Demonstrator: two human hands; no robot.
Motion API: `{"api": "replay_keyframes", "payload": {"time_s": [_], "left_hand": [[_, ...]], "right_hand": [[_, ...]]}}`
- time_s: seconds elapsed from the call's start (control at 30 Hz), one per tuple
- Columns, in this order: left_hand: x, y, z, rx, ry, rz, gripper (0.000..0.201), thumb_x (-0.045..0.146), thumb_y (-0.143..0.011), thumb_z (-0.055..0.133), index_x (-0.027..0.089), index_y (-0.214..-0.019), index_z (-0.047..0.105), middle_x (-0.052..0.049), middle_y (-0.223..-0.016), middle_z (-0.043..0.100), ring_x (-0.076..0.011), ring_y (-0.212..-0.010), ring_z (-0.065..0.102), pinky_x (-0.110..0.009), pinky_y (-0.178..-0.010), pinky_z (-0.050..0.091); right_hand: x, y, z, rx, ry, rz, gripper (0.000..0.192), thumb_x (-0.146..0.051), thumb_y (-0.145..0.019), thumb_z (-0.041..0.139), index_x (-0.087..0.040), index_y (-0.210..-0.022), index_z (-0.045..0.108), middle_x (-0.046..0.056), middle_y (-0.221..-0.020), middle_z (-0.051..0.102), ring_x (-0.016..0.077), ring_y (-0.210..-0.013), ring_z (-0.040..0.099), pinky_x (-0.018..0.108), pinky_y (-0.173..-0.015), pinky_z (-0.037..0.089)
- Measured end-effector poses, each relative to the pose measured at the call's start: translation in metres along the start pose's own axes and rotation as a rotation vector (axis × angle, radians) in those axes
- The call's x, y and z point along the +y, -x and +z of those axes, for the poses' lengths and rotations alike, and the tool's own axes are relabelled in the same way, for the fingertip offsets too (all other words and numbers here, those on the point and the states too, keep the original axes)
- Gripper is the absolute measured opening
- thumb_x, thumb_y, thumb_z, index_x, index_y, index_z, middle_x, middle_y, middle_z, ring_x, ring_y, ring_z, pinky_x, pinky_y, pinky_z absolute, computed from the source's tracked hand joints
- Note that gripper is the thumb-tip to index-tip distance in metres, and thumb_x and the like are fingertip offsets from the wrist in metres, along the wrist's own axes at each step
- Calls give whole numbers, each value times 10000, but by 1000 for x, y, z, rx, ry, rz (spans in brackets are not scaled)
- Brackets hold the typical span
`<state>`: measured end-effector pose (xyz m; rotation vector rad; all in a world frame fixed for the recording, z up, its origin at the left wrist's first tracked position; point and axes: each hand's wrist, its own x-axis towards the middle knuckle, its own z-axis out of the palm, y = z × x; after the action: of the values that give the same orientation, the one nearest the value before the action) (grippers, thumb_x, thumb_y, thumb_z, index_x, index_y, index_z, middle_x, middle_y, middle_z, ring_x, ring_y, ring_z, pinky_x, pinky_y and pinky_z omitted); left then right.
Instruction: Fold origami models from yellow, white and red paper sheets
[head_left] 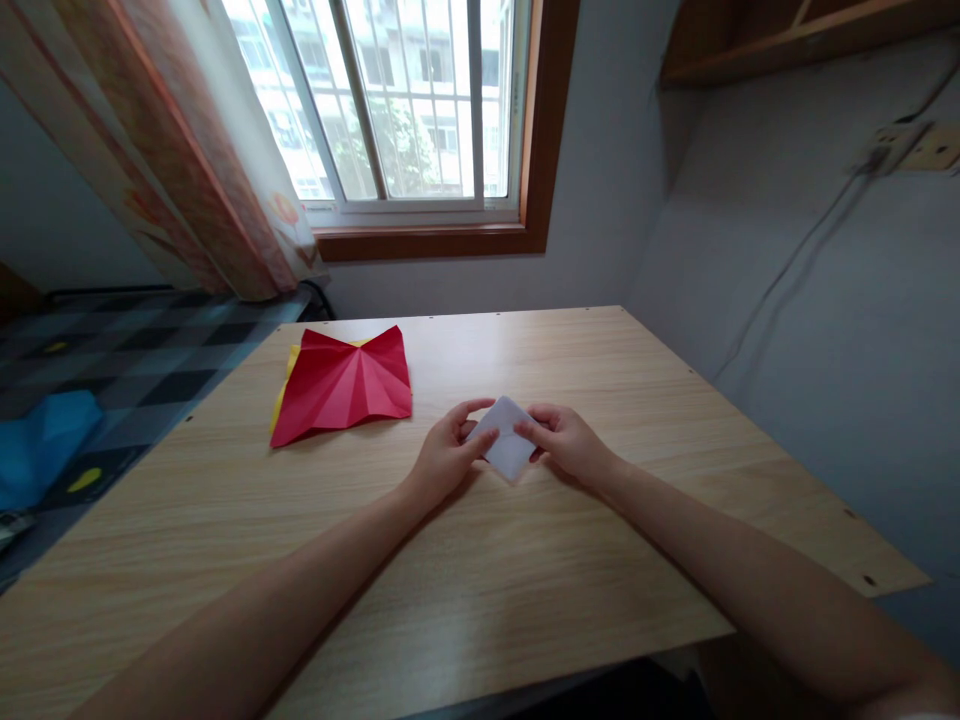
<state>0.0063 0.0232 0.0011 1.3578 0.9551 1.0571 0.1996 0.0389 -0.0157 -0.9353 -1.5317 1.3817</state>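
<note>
Basically both hands, left (444, 458) & right (571, 442), grip pinched on white folded paper (505, 445) mid wooden surface (480, 560); red creased paper (345, 385) lies further left, window (397, 100) behind, checkered bed (112, 370) alongside.

Both hands meet over a small folded piece of white paper (504, 440) near the middle of a light wooden desk (525, 600). The left hand (444, 460) pinches the paper's left edge, thumb on top, and the right hand (571, 442) pinches its right edge the same way. The paper sits diamond-wise between them, its lower corner touching or just above the desk. Well apart, to the left and farther back, a creased red paper sheet (343, 385) lies flat on the desk, with a yellow paper sheet (289, 372) peeking out from under its left side.
</note>
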Motion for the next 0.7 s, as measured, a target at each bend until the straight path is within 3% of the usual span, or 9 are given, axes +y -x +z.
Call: {"api": "replay_keyframes", "payload": {"time_s": [0.2,0.7], "left_hand": [[-1,0,-1,24,82,26,505,388,-798,661,145,-1228,556,-11,-779,671,-146,-709,636,-252,-635,538],[-4,-1,-2,96,132,-4,570,414,-807,652,133,-1286,521,-7,-785,661,-134,-688,645,-276,-662,583]], "right_hand": [[-3,-1,-2,10,-102,48,416,-543,-762,687,-141,-868,683,30,-743,647,129,-633,587,223,-532,496],[1,-4,-8,9,-224,65,431,-526,-744,725,-144,-942,709,39,-774,685,135,-659,623,238,-583,524]]}}
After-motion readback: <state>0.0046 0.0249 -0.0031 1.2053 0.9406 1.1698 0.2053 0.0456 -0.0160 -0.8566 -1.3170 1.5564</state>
